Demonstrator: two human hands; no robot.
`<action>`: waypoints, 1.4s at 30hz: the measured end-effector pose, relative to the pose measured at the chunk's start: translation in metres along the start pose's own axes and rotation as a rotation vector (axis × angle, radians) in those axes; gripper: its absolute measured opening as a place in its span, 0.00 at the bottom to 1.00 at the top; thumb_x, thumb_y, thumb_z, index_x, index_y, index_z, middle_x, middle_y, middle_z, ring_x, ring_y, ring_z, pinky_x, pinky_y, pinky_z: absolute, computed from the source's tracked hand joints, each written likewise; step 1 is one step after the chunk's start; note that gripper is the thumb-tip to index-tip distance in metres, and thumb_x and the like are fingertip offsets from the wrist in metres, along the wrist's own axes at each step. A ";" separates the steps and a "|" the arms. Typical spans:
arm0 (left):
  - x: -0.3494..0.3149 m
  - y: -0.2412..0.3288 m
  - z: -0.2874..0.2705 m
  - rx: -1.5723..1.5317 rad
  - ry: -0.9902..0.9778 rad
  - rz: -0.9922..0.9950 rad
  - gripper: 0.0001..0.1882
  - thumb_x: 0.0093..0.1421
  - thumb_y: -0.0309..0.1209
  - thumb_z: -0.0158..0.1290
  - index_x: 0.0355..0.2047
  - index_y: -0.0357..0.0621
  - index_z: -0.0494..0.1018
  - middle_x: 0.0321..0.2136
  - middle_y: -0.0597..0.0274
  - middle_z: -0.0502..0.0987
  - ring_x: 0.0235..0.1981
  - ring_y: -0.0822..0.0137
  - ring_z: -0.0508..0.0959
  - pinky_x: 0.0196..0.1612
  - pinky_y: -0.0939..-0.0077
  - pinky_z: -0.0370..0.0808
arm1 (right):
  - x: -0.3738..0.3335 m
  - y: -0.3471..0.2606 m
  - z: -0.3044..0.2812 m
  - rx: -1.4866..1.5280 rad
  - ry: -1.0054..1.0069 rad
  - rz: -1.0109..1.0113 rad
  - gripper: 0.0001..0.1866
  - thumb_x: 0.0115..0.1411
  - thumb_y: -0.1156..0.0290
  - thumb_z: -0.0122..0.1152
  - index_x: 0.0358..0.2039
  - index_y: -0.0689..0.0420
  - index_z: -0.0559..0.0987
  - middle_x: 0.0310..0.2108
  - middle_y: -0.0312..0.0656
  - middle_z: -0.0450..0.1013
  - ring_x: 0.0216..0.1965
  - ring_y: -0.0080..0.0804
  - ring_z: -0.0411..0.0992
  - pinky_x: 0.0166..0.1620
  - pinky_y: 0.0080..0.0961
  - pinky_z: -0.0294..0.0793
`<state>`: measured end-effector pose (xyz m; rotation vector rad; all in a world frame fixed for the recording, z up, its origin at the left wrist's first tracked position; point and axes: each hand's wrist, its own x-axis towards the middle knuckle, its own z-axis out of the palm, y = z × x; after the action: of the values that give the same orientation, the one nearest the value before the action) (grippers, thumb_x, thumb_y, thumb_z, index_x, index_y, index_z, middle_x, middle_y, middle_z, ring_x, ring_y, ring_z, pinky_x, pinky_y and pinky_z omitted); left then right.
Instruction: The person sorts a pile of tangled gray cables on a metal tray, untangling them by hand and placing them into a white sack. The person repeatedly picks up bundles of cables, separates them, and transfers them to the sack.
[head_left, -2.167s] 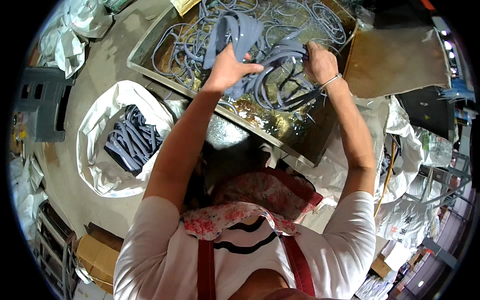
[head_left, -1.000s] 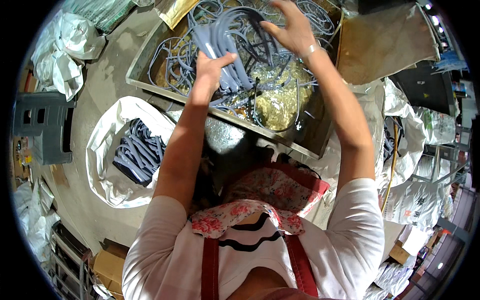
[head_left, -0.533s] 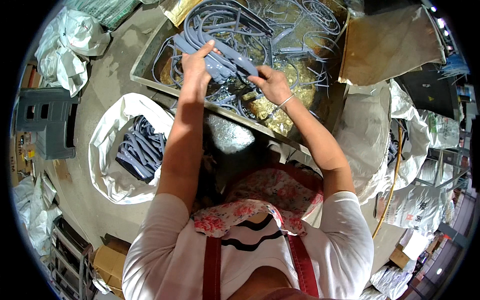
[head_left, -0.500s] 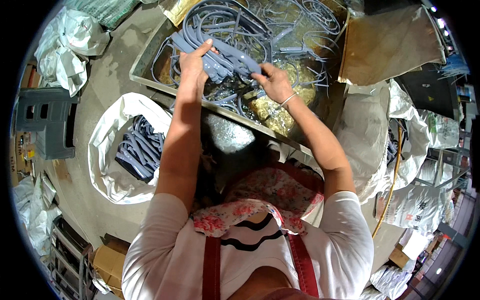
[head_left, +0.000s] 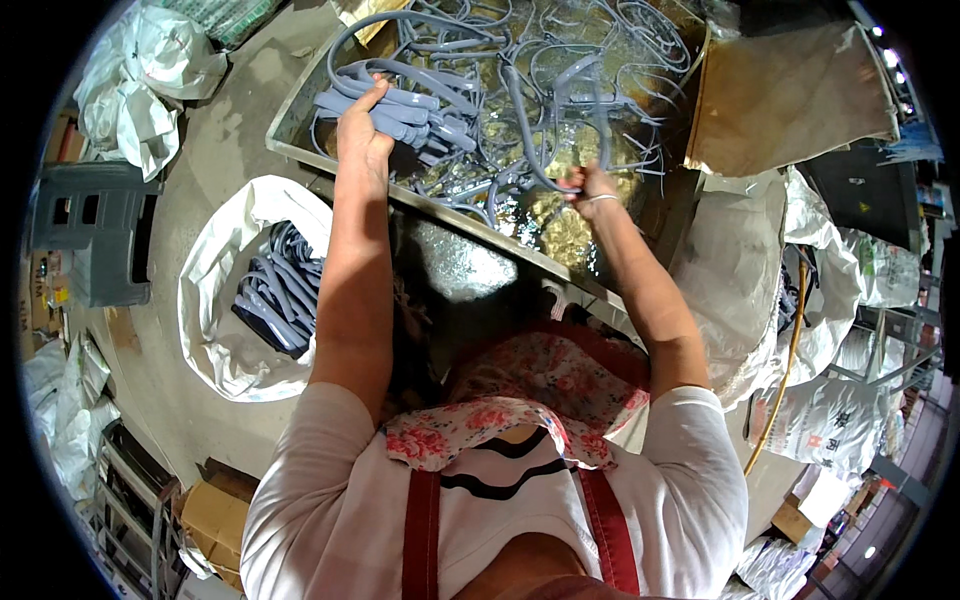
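Note:
My left hand is closed around a thick bundle of grey rubbery strips, its thumb on top, at the left side of a metal water tank. The strips' ends point right and their long loops arch up behind the hand. Over the tank's right half, my right hand grips one grey strip, which hangs in a curved loop; the fingers are a little blurred. More tangled grey strips lie in the water, some thin, some wide.
A white sack holding grey strips stands left of the tank. A brown board slants at the tank's right, above another white sack. A grey plastic stool and a cardboard box are at the left.
My right hand has moved right and slightly down, away from the bundle, with one strip in it. My left hand and the bundle have shifted a little left.

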<state>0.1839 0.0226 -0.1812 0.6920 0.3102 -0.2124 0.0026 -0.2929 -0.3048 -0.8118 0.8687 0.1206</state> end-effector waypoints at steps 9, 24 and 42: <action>0.010 -0.002 -0.015 -0.214 -0.257 -0.291 0.13 0.53 0.21 0.50 0.40 0.34 0.68 0.30 0.55 0.72 0.32 0.63 0.73 0.39 0.72 0.72 | -0.023 0.013 0.151 0.230 -0.171 -0.044 0.23 0.63 0.54 0.37 0.42 0.65 0.63 0.37 0.58 0.69 0.32 0.43 0.74 0.27 0.30 0.78; -0.019 -0.002 0.009 0.054 -0.195 -0.277 0.13 0.49 0.22 0.53 0.38 0.33 0.70 0.34 0.54 0.75 0.36 0.59 0.76 0.42 0.65 0.73 | -0.057 -0.045 0.101 -0.106 0.323 -0.480 0.08 0.59 0.72 0.49 0.26 0.63 0.69 0.21 0.46 0.70 0.16 0.31 0.67 0.20 0.25 0.68; -0.069 -0.023 0.058 0.566 -0.483 -0.367 0.14 0.49 0.24 0.56 0.36 0.31 0.69 0.30 0.51 0.76 0.29 0.63 0.78 0.32 0.71 0.78 | -0.121 -0.157 0.196 -1.873 -0.142 -1.479 0.22 0.49 0.60 0.61 0.43 0.54 0.72 0.37 0.46 0.72 0.40 0.42 0.70 0.43 0.32 0.69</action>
<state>0.1253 -0.0270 -0.1288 1.1088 -0.1015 -0.8246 0.1103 -0.2438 -0.0527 -2.9167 -0.4705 -0.4065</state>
